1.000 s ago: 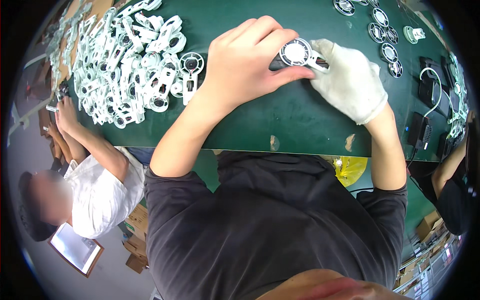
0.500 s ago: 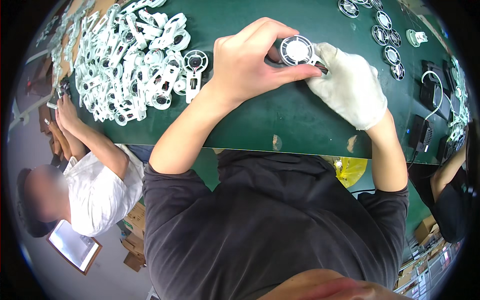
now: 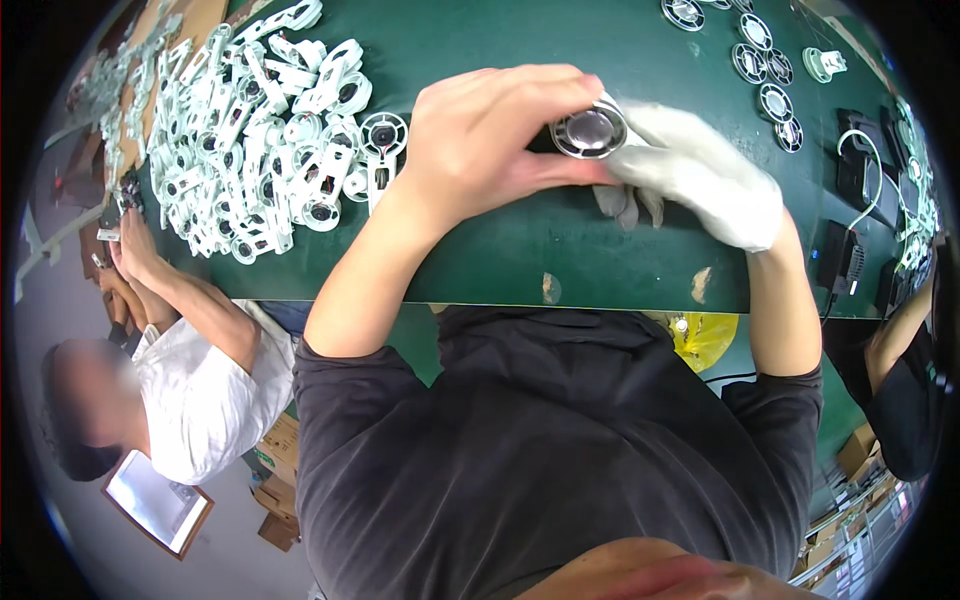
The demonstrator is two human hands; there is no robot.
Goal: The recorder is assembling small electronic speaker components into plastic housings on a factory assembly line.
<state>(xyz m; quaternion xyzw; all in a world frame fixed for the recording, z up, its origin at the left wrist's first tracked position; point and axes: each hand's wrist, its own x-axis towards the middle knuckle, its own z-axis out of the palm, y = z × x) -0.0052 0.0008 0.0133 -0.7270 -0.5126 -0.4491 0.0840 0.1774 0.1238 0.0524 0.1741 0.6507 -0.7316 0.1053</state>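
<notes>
My bare left hand [image 3: 490, 135] is closed on a small handheld fan [image 3: 590, 132], thumb below and fingers above its round head. The head has a dark ringed rim and a shiny silver centre. Close against its right edge is my right hand [image 3: 705, 175], in a white glove smeared by motion. Whether those gloved fingers grip the fan cannot be told, and its handle is hidden. Left of my left hand lies a big heap of pale fan bodies [image 3: 260, 150] with round heads and handles; one fan body [image 3: 382, 135] lies at the heap's right edge.
Several round chrome-rimmed covers [image 3: 774, 102] lie at the far right of the green table [image 3: 470, 270]. Near them are a white round part [image 3: 824, 65] and a black adapter [image 3: 840, 262] with a cable. Co-workers sit at left [image 3: 205, 385] and right [image 3: 905, 400].
The fan in my left hand has tipped and come slightly lower; its centre now looks silver instead of white. My gloved right hand has shifted, its fingers spreading lower.
</notes>
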